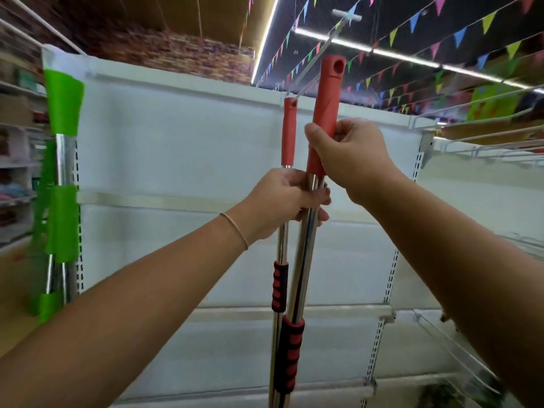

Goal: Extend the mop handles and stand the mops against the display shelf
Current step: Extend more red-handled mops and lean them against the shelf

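Two red-handled mops stand upright in front of me, their heads out of sight below. The nearer mop [304,260] has a steel pole, a red end grip [325,113] and a black-and-red foam sleeve lower down. My right hand [350,157] grips that red end grip. My left hand [285,204] holds the steel pole just under it. The second red mop [281,251] stands right behind my left hand, against the white display shelf [182,148]. Whether my left hand also holds it, I cannot tell.
Green-handled mops [61,184] with steel poles lean at the shelf's left end. Wire shelf racks [482,125] stick out at the right. Lower shelf boards [235,313] run across behind the poles. Stocked shelves stand at the far left.
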Action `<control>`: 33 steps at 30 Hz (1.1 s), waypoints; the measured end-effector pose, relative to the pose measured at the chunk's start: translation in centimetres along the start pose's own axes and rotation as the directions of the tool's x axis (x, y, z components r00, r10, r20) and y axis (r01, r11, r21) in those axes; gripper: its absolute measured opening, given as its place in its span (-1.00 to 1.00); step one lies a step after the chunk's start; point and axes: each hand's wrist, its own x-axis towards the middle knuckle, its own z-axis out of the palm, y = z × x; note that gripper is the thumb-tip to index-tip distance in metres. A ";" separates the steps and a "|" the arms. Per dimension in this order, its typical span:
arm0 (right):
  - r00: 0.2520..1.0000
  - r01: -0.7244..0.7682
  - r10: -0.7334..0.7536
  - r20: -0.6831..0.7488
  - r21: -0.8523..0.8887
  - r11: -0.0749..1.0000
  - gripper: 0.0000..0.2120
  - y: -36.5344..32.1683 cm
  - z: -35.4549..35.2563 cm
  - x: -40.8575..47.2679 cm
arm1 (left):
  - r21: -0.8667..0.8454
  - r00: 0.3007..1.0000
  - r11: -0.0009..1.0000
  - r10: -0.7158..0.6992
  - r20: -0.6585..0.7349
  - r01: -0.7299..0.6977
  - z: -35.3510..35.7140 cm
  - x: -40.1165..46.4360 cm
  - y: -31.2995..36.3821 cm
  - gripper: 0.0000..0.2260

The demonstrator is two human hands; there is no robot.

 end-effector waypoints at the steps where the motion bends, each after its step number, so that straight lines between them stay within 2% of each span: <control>1: 1.000 0.014 -0.014 -0.007 0.010 1.000 -0.75 -0.1 -0.1 0.4 | 0.005 1.000 1.000 0.012 -0.001 -0.012 0.0 0.3 0.4 -0.87; 8: 0.995 0.089 -0.086 -0.051 0.043 0.995 -0.77 -0.1 -0.4 1.8 | 0.042 1.000 0.999 0.020 0.020 -0.021 -0.3 1.2 1.7 -0.82; 14: 0.996 0.068 -0.066 -0.057 0.035 0.997 -0.76 0.6 -0.1 2.8 | 0.063 1.000 0.998 -0.010 -0.007 0.010 -0.2 2.1 1.6 -0.81; 18: 0.998 0.038 -0.036 -0.051 0.034 0.999 -0.69 1.2 0.3 3.6 | 0.071 0.999 0.997 -0.031 -0.026 0.033 -0.2 2.7 1.4 -0.80; 26: 0.992 0.116 -0.116 -0.057 -0.002 0.993 -0.79 1.8 1.3 4.0 | 0.064 1.000 0.998 -0.012 -0.010 0.013 -0.7 3.0 0.7 -0.89; 33: 0.982 0.166 -0.166 -0.094 -0.011 0.986 -0.78 2.1 1.6 4.1 | 0.070 1.000 0.997 0.013 0.025 -0.014 -0.7 3.0 0.7 -0.91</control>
